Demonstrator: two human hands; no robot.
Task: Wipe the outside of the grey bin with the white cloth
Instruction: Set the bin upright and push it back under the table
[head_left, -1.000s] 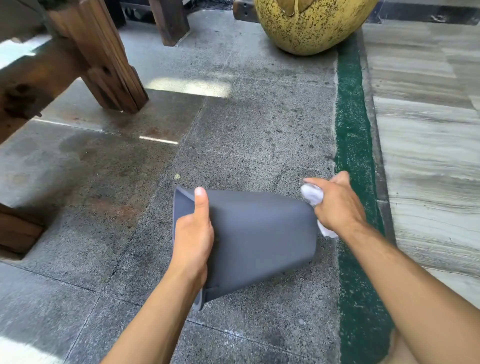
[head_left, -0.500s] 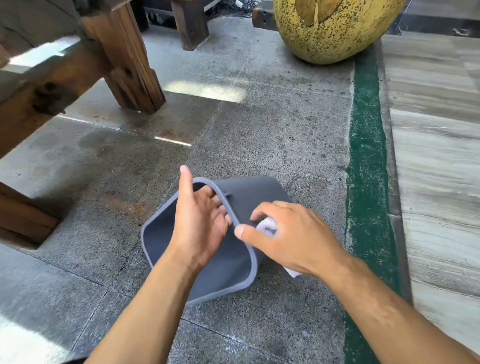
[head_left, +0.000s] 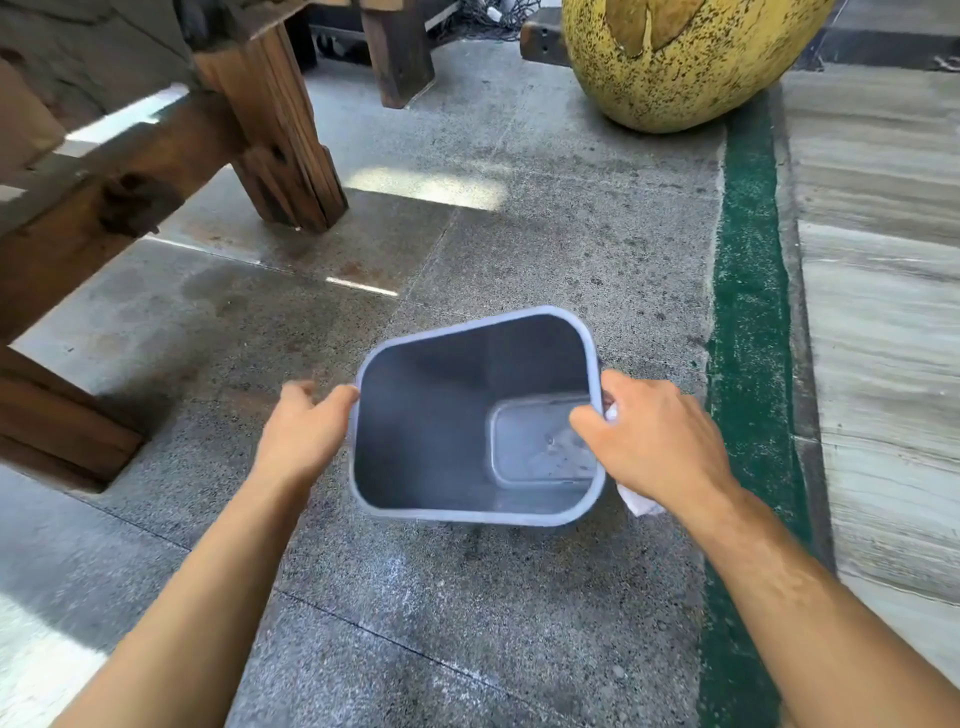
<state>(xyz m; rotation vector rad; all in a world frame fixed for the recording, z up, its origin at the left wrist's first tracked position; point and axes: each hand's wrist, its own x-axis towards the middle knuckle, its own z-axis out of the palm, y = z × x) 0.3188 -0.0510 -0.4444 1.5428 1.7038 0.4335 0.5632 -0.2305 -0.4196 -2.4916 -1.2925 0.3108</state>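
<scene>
A speckled grey stone floor (head_left: 519, 218) fills the view, with one green strip (head_left: 748, 291) along its right side. One wooden bench (head_left: 171, 150) stands at the left, and one big yellow spotted pot (head_left: 685, 57) at the top. One grey bin (head_left: 431, 415) sits upright between the two hands, mouth up; no writing shows. The left hand (head_left: 301, 436) touches its left rim, fingers loosely spread. The right hand (head_left: 654, 447) grips the right rim, pinching one white cloth (head_left: 636, 501) against the outer wall.

Bin (head_left: 431, 441) on floor (head_left: 519, 234) between both hands, cloth (head_left: 636, 501) right.
</scene>
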